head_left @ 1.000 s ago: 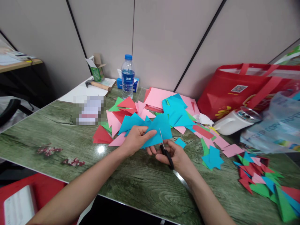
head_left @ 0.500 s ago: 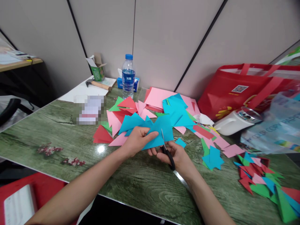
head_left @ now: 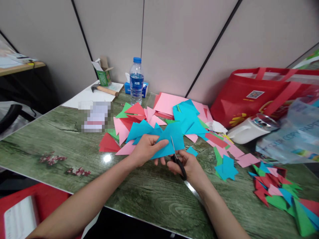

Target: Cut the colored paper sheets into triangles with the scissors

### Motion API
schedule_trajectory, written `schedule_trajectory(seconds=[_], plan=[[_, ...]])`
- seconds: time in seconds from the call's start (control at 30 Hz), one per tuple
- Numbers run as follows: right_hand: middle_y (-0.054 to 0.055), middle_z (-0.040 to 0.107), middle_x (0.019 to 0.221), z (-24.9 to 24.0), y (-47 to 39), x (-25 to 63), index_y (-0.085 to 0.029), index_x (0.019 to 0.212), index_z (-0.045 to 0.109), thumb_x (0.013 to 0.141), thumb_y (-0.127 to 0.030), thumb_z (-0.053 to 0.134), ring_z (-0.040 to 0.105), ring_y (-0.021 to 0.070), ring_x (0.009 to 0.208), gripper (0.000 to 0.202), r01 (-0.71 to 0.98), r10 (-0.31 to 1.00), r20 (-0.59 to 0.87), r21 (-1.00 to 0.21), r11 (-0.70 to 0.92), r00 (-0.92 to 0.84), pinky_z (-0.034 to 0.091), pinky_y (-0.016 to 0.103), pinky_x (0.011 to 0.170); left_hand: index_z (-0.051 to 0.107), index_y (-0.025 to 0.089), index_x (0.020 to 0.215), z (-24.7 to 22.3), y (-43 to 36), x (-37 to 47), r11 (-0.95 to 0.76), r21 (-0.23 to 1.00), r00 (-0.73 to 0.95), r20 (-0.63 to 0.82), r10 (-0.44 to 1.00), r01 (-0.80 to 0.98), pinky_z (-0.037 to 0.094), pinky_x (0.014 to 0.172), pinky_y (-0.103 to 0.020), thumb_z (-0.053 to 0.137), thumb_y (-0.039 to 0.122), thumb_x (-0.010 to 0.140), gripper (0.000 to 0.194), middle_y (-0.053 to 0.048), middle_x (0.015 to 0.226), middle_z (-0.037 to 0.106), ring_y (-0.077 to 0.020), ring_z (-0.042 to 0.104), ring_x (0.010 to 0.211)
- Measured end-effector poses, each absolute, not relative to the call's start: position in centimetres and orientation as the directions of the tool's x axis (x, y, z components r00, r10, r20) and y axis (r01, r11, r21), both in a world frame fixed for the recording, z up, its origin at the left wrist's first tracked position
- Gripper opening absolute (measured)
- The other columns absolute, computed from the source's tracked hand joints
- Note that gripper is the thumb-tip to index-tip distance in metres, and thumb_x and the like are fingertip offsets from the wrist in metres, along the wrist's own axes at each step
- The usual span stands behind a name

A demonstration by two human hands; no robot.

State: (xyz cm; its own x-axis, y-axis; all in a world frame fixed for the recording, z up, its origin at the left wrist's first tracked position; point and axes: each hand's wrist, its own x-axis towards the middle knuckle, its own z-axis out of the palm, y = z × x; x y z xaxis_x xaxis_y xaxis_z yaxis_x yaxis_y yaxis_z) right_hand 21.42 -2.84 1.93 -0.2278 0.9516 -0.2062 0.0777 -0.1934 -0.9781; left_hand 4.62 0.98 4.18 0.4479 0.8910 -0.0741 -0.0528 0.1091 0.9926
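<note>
Nearest on the desk (head_left: 139, 196), the right hand (head_left: 189, 166) holds black-handled scissors (head_left: 178, 164), its fingers closed about the handles. The left hand (head_left: 148, 149) pinches a blue sheet (head_left: 174, 131), with the thumb on top; its other fingers are partly hidden by the paper. The sheet is in front of the person, between the two hands, and one blade of the scissors lies over its upper face, entering from the near edge. So the cut seems begun but not finished, because the sheet is not yet parted in two; how deep it goes cannot be told.

To the right lies a mixed heap (head_left: 274, 184) of red, green, pink and blue pieces, and a jagged blue piece (head_left: 226, 167) lies between it and the hands. From these, much cutting seems already done. A small blue scrap (head_left: 191, 151) rests just beyond the scissors.

Farther off, more blue paper (head_left: 186, 122) lies in a loose pile; which parts are finished cannot be told. Behind it, a pink stack (head_left: 169, 103) appears mostly uncut. At the back stands a water bottle (head_left: 136, 83).
</note>
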Motion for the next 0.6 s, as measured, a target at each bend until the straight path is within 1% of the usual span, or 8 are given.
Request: schedule_trajectory(seconds=[0.4,0.6], plan=[[-0.003,0.059,0.052,1.76,-2.79,21.38,-0.016,0.081,0.054,0.062,-0.043,0.076,0.047,0.0086,0.041,0.04,0.082,0.95,-0.22,-0.975,-0.206,-0.221,0.037,0.021,0.041,0.059,0.011,0.064,4.47,0.88,4.67,0.12,0.99,0.454,-0.074,0.888,-0.074,0.037,0.03,-0.014,0.056,0.036,0.081,0.031,-0.002,0.047,0.063,-0.0064,0.052,0.032],[-0.004,0.058,0.049,1.8,-2.9,21.36,-0.017,0.081,0.055,0.062,-0.046,0.074,0.047,0.0088,0.038,0.04,0.112,0.946,-0.245,-0.968,-0.225,-0.211,0.036,0.021,0.039,0.059,0.011,0.064,4.58,0.81,4.71,0.112,0.992,0.455,-0.073,0.887,-0.06,0.037,0.03,-0.015,0.055,0.036,0.081,0.031,-0.002,0.047,0.062,-0.0072,0.051,0.033]])
